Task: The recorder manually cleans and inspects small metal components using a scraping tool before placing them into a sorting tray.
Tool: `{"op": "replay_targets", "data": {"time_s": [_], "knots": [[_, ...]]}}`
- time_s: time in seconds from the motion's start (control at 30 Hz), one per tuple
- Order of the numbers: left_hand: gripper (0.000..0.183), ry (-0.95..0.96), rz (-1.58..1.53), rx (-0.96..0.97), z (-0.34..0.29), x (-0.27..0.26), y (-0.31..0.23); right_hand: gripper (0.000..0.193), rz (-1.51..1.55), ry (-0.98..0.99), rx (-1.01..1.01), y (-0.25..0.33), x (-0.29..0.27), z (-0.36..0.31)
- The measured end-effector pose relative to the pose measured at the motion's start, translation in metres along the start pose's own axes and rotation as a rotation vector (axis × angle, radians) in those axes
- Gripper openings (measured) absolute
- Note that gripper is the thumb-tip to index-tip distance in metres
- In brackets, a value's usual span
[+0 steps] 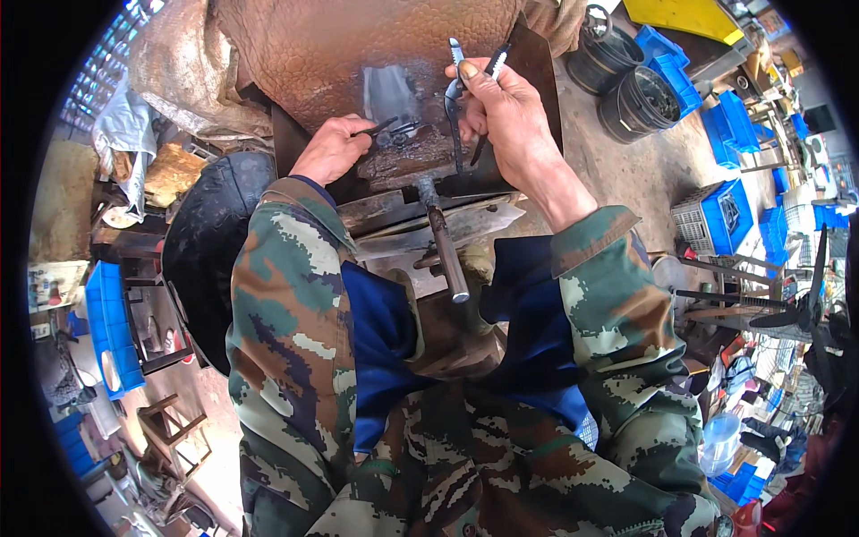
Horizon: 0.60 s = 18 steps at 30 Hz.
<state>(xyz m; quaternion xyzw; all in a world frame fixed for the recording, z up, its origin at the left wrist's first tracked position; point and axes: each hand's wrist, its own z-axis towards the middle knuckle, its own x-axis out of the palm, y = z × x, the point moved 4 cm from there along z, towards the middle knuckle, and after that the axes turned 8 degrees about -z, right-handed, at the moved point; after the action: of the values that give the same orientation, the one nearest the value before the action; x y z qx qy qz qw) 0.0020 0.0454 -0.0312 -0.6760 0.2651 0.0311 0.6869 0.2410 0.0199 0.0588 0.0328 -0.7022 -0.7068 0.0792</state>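
Observation:
My right hand (519,116) is raised over the right side of the work bench, fingers closed round two long dark metal pieces that look like plier halves (452,98). Their bright, toothed ends point up and their curved handles hang down; whether they are joined is hidden by my fingers. My left hand (335,148) pinches a short dark metal piece (380,127) low over the bench. Beside it several small dark metal parts (398,136) lie on a rough, dirty block (407,161). A shiny grey patch (387,89) shows just behind them.
A metal bar (443,246) sticks out from the bench toward me, between my knees. Brown, crinkled sheeting (358,36) rises behind the work. Black buckets (640,103) and a blue-and-grey crate (716,219) stand at right. A black rounded object (219,242) is at left, near a blue bin (114,327).

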Motion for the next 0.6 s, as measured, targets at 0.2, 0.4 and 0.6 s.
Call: {"op": "replay_targets", "data": {"time_s": [0.2, 0.4, 0.6], "knots": [[0.024, -0.12, 0.425, 0.109, -0.003, 0.007, -0.04, 0.021, 0.028, -0.036, -0.018, 0.009, 0.002, -0.003], [0.032, -0.282, -0.428, 0.086, -0.017, 0.015, -0.071, 0.022, 0.072, -0.081, 0.002, 0.005, 0.017, 0.002], [0.028, -0.344, -0.743, 0.102, -0.032, 0.038, -0.138, 0.021, 0.143, -0.116, -0.102, 0.023, 0.027, 0.005]]}}
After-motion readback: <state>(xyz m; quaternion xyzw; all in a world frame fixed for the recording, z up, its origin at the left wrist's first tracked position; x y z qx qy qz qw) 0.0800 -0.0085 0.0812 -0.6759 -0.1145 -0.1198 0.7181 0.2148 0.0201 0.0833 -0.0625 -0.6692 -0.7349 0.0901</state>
